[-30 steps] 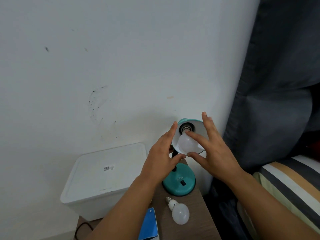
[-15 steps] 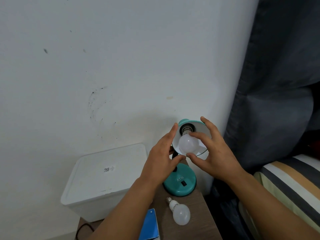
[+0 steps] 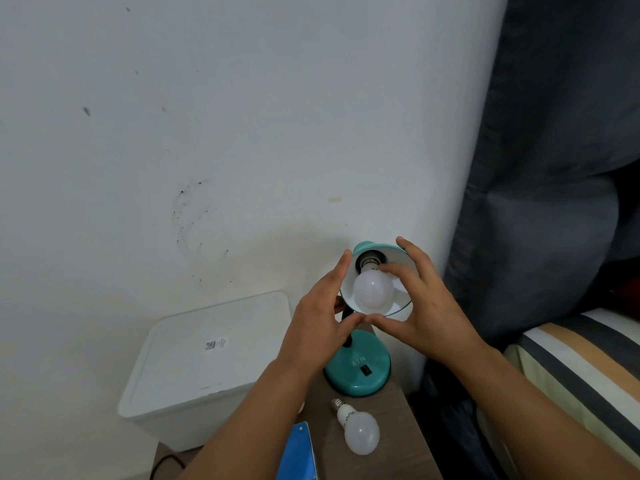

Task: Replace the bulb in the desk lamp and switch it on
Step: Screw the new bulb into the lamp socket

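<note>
A teal desk lamp stands on a small wooden table (image 3: pixel 398 455), its shade (image 3: pixel 401 259) tipped up toward me. A white bulb (image 3: pixel 372 291) sits in the socket inside the shade. My left hand (image 3: pixel 318 327) holds the shade's left rim, fingers behind it and thumb under it. My right hand (image 3: pixel 426 313) wraps the right side, its index finger lying across the bulb's neck and its thumb below the rim, touching my left thumb. A second white bulb (image 3: pixel 360 431) lies on the table in front of the lamp's round base (image 3: pixel 353 382), which carries a black switch (image 3: pixel 365 370).
A white lidded box (image 3: pixel 207 351) stands left of the table against the wall. A blue flat object (image 3: pixel 299 455) lies at the table's near edge. A dark curtain (image 3: pixel 554 168) hangs on the right, above a striped bed (image 3: pixel 581 368). A black cable (image 3: pixel 166 462) runs at lower left.
My right hand has turned around the bulb, and its thumb has dropped to meet my left thumb under the shade. My left hand has stayed on the rim.
</note>
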`<state>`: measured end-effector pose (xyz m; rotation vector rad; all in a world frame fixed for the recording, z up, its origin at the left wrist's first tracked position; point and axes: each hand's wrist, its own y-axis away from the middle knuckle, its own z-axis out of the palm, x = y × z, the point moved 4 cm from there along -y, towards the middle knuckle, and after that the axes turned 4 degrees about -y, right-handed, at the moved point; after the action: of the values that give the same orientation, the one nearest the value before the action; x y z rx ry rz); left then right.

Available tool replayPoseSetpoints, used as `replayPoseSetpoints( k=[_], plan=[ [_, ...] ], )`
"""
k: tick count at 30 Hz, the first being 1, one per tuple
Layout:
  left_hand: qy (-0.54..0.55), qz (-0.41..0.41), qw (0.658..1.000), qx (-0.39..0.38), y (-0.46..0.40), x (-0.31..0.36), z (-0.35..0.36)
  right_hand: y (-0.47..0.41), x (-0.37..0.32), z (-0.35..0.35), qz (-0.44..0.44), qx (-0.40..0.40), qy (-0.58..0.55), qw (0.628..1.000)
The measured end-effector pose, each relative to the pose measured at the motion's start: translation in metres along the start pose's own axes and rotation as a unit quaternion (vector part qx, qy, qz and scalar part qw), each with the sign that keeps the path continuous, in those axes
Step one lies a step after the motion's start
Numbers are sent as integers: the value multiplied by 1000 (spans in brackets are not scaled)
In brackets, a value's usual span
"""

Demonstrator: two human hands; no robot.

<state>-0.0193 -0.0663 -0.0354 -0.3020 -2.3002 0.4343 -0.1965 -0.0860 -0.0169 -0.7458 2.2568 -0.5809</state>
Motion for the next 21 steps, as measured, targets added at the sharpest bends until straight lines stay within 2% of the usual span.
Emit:
replayPoseSetpoints(
  k=[3,8,13,21],
  plan=[
    [6,-4,1000,1,0,-2,-1,0,-1,1,-17,-11,19,1000],
    [10,-3,1000,-1,0,0,0,0,-1,0,21,17,5,1000],
    [-1,-5,1000,1,-2,-2,0,1,-3,4,-5,-18,24,1000],
    [4,-13,1000,-6,-2,-6,3,1,-2,-1,18,-25,5,999]
  ],
)
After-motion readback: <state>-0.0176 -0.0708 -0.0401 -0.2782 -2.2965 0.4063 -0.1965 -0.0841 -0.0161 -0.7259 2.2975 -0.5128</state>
